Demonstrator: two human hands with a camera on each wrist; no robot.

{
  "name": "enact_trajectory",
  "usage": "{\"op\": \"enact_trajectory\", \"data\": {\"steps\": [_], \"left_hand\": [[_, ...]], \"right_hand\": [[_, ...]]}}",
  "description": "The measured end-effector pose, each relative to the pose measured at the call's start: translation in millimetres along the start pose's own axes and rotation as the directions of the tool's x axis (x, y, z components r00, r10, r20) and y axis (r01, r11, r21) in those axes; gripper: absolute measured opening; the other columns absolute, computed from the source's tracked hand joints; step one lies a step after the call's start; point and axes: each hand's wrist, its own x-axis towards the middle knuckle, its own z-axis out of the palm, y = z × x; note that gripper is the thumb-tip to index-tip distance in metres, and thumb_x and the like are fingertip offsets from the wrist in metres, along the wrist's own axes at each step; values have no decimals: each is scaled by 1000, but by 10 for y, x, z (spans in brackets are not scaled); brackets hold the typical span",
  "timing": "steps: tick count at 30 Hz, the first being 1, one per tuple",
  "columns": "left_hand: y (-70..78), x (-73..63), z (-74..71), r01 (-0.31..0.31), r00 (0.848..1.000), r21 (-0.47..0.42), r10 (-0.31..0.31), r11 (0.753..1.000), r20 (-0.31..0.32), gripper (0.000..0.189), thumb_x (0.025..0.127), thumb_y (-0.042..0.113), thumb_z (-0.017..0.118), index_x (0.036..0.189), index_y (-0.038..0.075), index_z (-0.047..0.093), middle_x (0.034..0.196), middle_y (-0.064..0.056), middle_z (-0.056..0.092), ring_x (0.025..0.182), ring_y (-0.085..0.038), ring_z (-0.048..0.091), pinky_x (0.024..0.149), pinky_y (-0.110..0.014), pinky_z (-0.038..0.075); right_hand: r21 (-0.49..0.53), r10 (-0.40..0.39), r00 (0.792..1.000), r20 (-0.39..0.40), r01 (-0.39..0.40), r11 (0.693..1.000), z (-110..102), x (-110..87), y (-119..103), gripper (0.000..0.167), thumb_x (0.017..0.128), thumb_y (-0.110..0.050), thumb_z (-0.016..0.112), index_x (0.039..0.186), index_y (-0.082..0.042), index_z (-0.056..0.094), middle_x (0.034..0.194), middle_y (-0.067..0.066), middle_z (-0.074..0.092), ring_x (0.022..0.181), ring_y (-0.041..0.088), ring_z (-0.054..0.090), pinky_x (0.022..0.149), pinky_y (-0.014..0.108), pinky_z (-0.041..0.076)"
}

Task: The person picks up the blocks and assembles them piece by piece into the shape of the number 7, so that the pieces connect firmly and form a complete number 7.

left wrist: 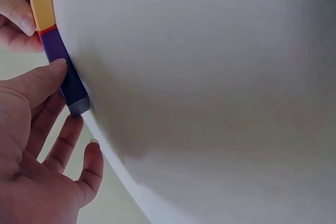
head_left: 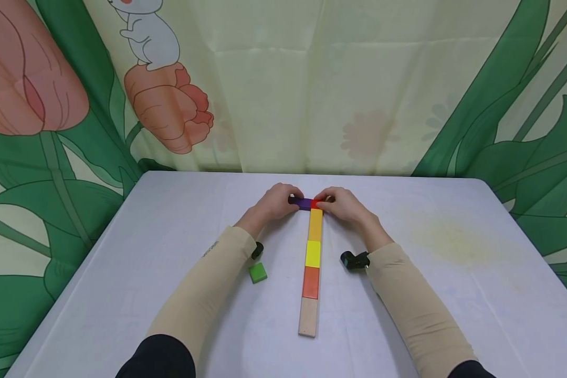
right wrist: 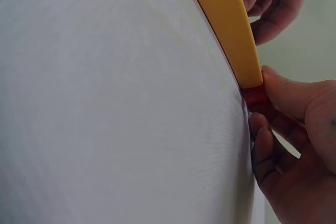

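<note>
In the head view a row of coloured blocks runs away from the person, with a red block (head_left: 315, 203) at its far end. A purple block (head_left: 304, 203) sits against the red one's left side, and a dark blue part continues beyond it. My left hand (head_left: 279, 202) pinches this purple and blue piece, thumb on the near side and fingers behind. My right hand (head_left: 344, 205) pinches the red block (right wrist: 255, 95) between thumb and fingers. Towards the person follow an orange-yellow block (head_left: 315, 226), a yellow block (head_left: 313, 254), a red-orange block (head_left: 311, 283) and a plain wood block (head_left: 307, 317).
A loose green block (head_left: 258, 273) lies left of the row, close to the left forearm. Small black wrist cameras (head_left: 354, 260) are worn at both cuffs. The white-covered table (head_left: 406, 325) ends at a far edge just beyond the hands, before a printed curtain (head_left: 312, 105).
</note>
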Motion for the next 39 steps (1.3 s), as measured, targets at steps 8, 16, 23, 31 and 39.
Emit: {"op": "enact_trajectory", "data": {"steps": [8,16,23,31,39], "left_hand": [[8,-5,-7,-12,1000,-10,12,1000,-3,29,95,11,72,123,9,72,119,-7,69,110,-23,55,102,-36,41],[1,-2,-3,-12,1000,-18,12,1000,0,29,95,12,72,123,8,71,118,-7,69,108,-23,55,101,-35,42],[0,-8,-12,-14,1000,-15,14,1000,3,29,94,12,73,123,8,72,117,-6,69,107,-23,55,100,-34,42],[-16,-17,2,19,1000,16,-19,1000,6,31,94,15,73,125,13,71,122,-4,67,115,-24,52,99,-49,41],[-29,-25,-15,37,999,9,-37,999,5,35,95,19,73,129,17,69,129,-3,65,120,-25,49,101,-53,38]], "right_hand": [[-2,-5,1000,-2,5,1000,-18,-6,12,26,101,-20,65,124,-9,70,115,12,63,107,31,52,98,44,44],[-8,-8,1000,5,8,1000,-21,-8,23,27,101,-20,64,125,-8,70,116,12,63,108,31,52,99,44,43],[-1,0,1000,0,0,1000,-3,-14,6,26,101,-20,64,123,-8,70,116,13,63,108,31,52,98,44,44],[4,20,1000,-1,-20,1000,9,2,2,25,100,-21,65,122,-9,70,116,13,63,107,31,52,97,44,44],[-13,4,1000,-4,-4,1000,-4,-2,7,26,100,-20,65,123,-8,71,115,12,64,106,30,52,95,42,44]]}}
